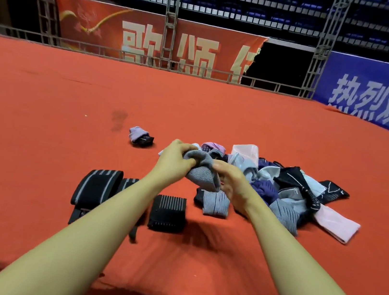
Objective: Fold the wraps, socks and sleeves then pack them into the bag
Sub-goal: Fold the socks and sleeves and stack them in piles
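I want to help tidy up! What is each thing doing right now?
Left hand: grips the grey sock.
Right hand: grips the grey sock.
Grey sock: held up, bunched.
Black wraps: folded flat.
Pile of socks: loose, jumbled.
Pink sleeve: lying flat, unfolded.
Small bundle: rolled up, apart.

- Your two forearms enter from the bottom of the frame, one from the lower left, one from the lower right, and narrow toward the middle.
- Both are bare along all you can see of them; no sleeve edge shows anywhere.
- Your left hand (177, 159) wears no glove, ring or band.
- Your right hand (233, 184) is likewise uncovered, and its wrist carries no watch or strap.
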{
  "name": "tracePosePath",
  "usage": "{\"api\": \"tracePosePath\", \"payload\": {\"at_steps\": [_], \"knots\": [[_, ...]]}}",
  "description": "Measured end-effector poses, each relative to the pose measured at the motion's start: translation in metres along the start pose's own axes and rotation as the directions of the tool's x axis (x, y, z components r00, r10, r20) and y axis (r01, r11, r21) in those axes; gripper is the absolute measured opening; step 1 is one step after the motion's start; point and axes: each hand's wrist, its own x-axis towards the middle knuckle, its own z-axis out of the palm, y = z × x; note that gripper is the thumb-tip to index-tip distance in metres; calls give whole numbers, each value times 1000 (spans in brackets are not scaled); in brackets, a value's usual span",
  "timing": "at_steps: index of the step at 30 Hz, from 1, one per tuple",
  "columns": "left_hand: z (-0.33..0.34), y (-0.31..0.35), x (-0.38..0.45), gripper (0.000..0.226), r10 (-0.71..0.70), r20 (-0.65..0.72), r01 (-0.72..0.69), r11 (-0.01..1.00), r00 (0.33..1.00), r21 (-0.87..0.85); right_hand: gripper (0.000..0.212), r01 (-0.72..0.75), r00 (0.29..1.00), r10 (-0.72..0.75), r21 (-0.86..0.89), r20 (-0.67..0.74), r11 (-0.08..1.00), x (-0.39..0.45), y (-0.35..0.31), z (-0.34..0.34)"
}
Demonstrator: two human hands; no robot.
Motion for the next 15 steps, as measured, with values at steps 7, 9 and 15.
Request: {"api": "tracePosePath", "payload": {"at_steps": [7, 9, 15], "knots": [[-13, -10, 16, 33, 62, -91, -59, 998, 994, 31, 38, 31, 991, -24, -52, 128, 998, 8, 11, -2], [-14, -12, 16, 33, 74, -75, -71, 997, 994, 34, 34, 69, 997, -68, -74, 27, 995, 12, 9, 3], [-21, -11, 9, 28, 13, 158, 9, 991, 987, -135, 25, 102, 939, -166, -219, -300, 970, 21, -2, 6]]}}
